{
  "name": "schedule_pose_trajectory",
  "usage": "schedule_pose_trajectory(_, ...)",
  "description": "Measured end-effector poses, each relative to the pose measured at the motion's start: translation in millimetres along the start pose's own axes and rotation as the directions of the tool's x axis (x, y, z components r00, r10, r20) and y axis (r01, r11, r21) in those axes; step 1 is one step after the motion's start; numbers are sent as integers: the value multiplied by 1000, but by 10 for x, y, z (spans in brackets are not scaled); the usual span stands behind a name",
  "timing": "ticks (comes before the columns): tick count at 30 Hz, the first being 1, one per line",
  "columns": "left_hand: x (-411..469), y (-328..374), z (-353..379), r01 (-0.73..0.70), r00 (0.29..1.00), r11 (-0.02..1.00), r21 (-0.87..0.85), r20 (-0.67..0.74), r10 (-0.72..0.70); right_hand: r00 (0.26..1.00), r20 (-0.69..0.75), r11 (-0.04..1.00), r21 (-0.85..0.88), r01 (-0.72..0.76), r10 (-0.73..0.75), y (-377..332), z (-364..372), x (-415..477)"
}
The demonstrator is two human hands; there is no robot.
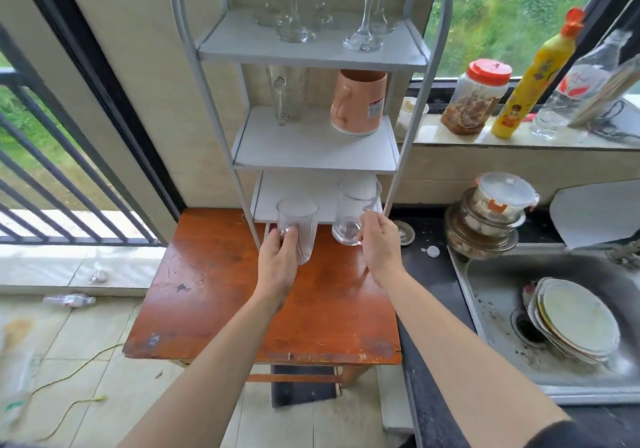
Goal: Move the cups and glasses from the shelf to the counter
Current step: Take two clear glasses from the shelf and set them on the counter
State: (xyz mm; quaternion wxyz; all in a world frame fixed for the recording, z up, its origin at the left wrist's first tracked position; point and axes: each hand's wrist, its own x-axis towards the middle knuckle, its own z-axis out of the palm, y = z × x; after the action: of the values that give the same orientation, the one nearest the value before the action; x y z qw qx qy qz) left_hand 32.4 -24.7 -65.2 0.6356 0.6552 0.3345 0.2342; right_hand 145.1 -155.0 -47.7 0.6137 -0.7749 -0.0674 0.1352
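Both arms reach forward to the lowest shelf (pixel 266 201). The left hand (pixel 278 260) wraps a tall glass (pixel 299 225) at the shelf's front edge; the right hand (pixel 379 245) pinches a tilted glass mug (pixel 353 215) beside it.

Left hand (pixel 277 260) grips a clear tumbler (pixel 298 229); right hand (pixel 379 246) holds a clear mug (pixel 353 215); both near the white shelf's (pixel 313 151) lowest tier, over the wooden table (pixel 242 309).
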Motion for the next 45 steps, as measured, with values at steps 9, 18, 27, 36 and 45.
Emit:
schedule_pose_trajectory(9,-647,-348,460,-45,990,990,132,137,27,979,-199,999,-7,-34,31,637,-949,-756)
schedule_pose_trajectory(18,-1716,340,1709,-233,886,972,-12,410,217,858,-513,982,168,81,17,567,-2546,-1359)
schedule_pose_trajectory(27,-3738,617,3272,-314,711,941,-130,624,324,693,-718,961,143,235,-63,968,-4696,-2840)
schedule_pose_trajectory(36,-6126,504,4817,-244,459,954,-173,846,271,387,-921,992,14,128,-37,1596,-6959,-4704)
schedule_pose_trajectory(45,-7844,184,6442,-209,141,956,-208,961,240,100,-991,990,99,97,89,2463,-8645,-5602)
